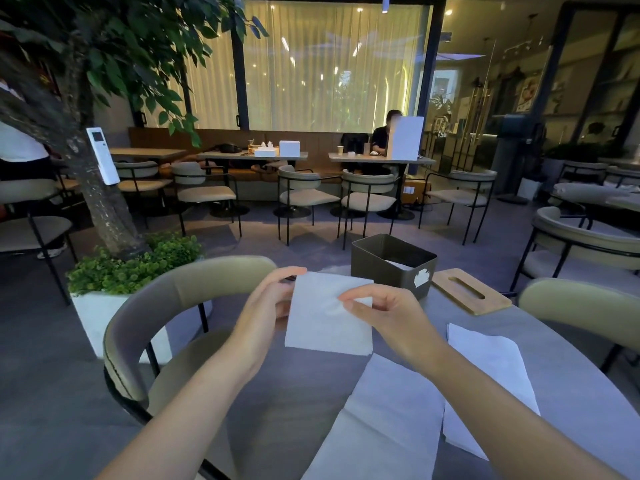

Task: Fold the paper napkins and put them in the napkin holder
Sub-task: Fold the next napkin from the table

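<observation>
Worktop (277, 410) carried the open napkin holder (393, 263) at its far edge, lid (471, 291) off just beside it. Folded napkin (327, 317) was held in the air, just short of the holder, which lay ahead toward the right; right hand (388, 315) nearer. Left hand (266, 304) and right each pinched a top corner. Holder probably part-filled; interior dim.
</observation>
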`<action>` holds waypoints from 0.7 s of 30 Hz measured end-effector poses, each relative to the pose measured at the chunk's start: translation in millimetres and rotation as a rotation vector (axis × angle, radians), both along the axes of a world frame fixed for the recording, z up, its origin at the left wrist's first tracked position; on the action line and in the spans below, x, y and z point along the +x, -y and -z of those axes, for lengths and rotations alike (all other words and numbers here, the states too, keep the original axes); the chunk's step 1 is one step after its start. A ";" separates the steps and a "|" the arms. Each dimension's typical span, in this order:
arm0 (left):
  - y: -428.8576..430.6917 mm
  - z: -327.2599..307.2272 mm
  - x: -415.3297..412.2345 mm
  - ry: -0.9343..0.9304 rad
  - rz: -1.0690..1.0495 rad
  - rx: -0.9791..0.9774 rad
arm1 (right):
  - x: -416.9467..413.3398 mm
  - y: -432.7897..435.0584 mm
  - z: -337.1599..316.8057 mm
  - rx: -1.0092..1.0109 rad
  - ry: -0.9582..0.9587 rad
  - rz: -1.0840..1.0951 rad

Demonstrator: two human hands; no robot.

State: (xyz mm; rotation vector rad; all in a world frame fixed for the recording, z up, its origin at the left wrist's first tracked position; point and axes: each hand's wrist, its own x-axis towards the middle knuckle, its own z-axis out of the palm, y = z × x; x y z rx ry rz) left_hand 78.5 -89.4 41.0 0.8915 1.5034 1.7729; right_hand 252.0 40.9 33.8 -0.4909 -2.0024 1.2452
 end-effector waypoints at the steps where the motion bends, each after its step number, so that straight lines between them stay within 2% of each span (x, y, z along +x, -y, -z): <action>1: -1.6 1.9 -0.8 -0.051 0.010 0.002 | 0.5 -4.3 1.4 0.007 -0.008 0.031; 5: -14.0 13.0 -2.8 -0.355 0.020 -0.022 | 1.2 -12.1 0.5 0.000 -0.007 0.081; 8: -29.3 14.9 1.1 -0.379 -0.013 0.015 | 1.5 -19.4 2.0 -0.038 0.005 0.141; 13: -57.9 16.7 5.3 -0.415 -0.033 0.032 | 4.8 -43.5 8.8 0.020 0.032 0.250; 16: -80.0 14.1 3.2 -0.478 -0.026 0.039 | 8.2 -61.0 7.6 0.065 0.084 0.304; 21: -137.9 -4.7 -2.4 -0.612 -0.042 -0.004 | 17.9 -102.1 -3.9 0.065 0.068 0.371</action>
